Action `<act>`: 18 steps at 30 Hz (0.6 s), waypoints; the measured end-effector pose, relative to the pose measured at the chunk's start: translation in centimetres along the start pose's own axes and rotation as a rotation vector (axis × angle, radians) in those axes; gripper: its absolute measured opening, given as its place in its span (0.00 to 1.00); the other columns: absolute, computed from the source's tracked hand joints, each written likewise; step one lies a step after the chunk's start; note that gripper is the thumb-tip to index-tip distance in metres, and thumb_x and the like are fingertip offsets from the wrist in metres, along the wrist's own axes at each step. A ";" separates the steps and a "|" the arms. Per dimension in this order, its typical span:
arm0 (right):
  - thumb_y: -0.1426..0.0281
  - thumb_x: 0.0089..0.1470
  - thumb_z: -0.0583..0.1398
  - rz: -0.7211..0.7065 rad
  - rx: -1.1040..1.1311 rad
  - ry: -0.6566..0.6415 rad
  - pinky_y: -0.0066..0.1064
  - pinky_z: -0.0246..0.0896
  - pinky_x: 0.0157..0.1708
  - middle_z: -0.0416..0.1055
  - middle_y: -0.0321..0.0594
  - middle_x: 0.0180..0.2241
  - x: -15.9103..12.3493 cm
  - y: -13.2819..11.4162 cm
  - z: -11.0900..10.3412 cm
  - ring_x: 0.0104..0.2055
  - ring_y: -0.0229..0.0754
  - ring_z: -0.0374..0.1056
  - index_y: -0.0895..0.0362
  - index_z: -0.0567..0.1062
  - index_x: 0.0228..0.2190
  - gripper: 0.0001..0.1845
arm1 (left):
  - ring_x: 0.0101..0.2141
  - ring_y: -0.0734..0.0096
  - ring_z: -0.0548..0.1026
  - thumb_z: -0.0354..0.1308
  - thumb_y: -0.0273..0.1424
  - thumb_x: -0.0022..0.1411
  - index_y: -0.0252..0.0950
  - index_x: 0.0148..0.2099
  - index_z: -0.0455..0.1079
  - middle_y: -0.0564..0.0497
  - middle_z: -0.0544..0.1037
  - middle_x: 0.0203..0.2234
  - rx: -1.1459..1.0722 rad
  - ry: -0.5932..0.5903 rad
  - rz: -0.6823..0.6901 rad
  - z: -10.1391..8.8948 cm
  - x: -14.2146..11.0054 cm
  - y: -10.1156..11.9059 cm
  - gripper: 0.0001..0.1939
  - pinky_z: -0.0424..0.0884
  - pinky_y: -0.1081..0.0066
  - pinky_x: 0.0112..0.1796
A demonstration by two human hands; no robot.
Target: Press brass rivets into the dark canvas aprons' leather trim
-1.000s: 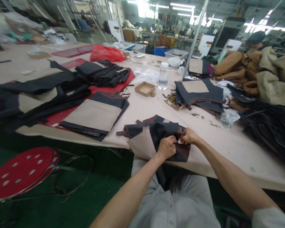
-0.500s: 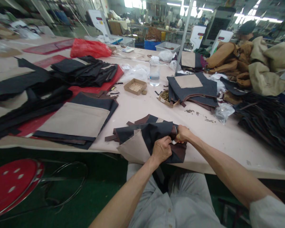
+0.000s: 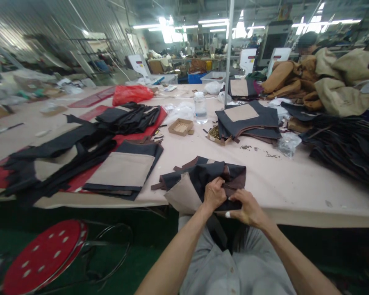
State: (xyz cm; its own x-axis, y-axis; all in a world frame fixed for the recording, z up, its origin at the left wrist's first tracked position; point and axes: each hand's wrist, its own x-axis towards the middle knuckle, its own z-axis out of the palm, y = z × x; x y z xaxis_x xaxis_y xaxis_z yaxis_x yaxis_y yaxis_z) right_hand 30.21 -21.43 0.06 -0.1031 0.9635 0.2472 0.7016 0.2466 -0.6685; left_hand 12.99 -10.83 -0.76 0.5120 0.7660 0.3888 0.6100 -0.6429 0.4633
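A folded fabric piece of dark navy, tan and brown cloth lies over the near edge of the pink table. My left hand is closed, pinching the dark cloth near its middle. My right hand grips the piece's lower right edge, close to my body, fingers curled over the cloth. A tan flap hangs to the left of my left hand.
A flat navy-and-tan panel lies to the left, dark fabric piles beyond it. Two small boxes of metal parts and a clear bottle stand mid-table. Another panel stack and dark pile sit right. A red stool stands lower left. A person sits far right.
My right hand has slid from the cloth's upper right corner down to its near lower edge. My left hand has kept its pinch. The view has tilted upward.
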 end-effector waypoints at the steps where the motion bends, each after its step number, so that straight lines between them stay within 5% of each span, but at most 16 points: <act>1: 0.68 0.45 0.68 -0.023 -0.034 0.024 0.37 0.60 0.43 0.73 0.43 0.40 -0.9 -0.3 0.4 0.44 0.49 0.66 0.55 0.75 0.41 0.18 | 0.41 0.62 0.76 0.51 0.18 0.51 0.35 0.44 0.71 0.44 0.77 0.39 0.012 -0.007 -0.008 -0.2 0.2 0.3 0.18 0.73 0.66 0.45; 6: 0.80 0.44 0.59 -0.017 -0.062 0.085 0.37 0.55 0.44 0.72 0.41 0.37 -0.7 -0.6 1.1 0.42 0.47 0.65 0.55 0.72 0.44 0.22 | 0.37 0.65 0.76 0.53 0.19 0.50 0.35 0.44 0.72 0.45 0.77 0.38 0.156 -0.064 -0.064 -1.2 2.3 2.2 0.18 0.72 0.69 0.42; 10: 0.80 0.41 0.56 -0.054 -0.073 -0.006 0.36 0.55 0.44 0.73 0.42 0.36 0.3 0.6 -1.9 0.43 0.48 0.67 0.54 0.73 0.39 0.21 | 0.32 0.62 0.76 0.58 0.22 0.48 0.33 0.33 0.73 0.41 0.77 0.32 0.348 -0.232 0.040 -2.5 5.1 3.2 0.07 0.72 0.68 0.35; 14: 0.80 0.41 0.57 0.047 0.067 -0.158 0.31 0.58 0.38 0.75 0.38 0.33 1.2 4.1 -5.8 0.37 0.43 0.69 0.56 0.76 0.37 0.19 | 0.30 0.62 0.75 0.57 0.25 0.56 0.35 0.26 0.72 0.43 0.75 0.25 0.265 -0.334 0.261 -3.9 6.1 2.9 0.07 0.73 0.67 0.37; 16: 0.76 0.45 0.58 0.150 0.224 -0.235 0.27 0.59 0.33 0.76 0.37 0.31 2.7 6.7 -7.4 0.31 0.40 0.69 0.57 0.78 0.37 0.16 | 0.34 0.63 0.76 0.54 0.26 0.60 0.35 0.31 0.74 0.44 0.77 0.29 0.170 -0.286 0.294 -3.9 5.4 2.4 0.08 0.73 0.66 0.41; 18: 0.72 0.48 0.59 0.271 0.282 -0.154 0.25 0.60 0.30 0.77 0.37 0.31 5.3 9.7 -8.9 0.30 0.39 0.70 0.58 0.79 0.39 0.14 | 0.39 0.63 0.76 0.53 0.23 0.61 0.36 0.37 0.75 0.44 0.78 0.35 0.093 -0.184 0.269 -3.5 4.3 2.0 0.09 0.73 0.64 0.46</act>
State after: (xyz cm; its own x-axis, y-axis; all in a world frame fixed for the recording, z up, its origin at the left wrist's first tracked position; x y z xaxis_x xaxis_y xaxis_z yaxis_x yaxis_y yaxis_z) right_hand 42.72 -14.85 1.16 -0.0604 0.9965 -0.0579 0.4996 -0.0200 -0.8660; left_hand 14.24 -8.83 4.63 0.7573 0.5616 0.3334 0.4863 -0.8256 0.2860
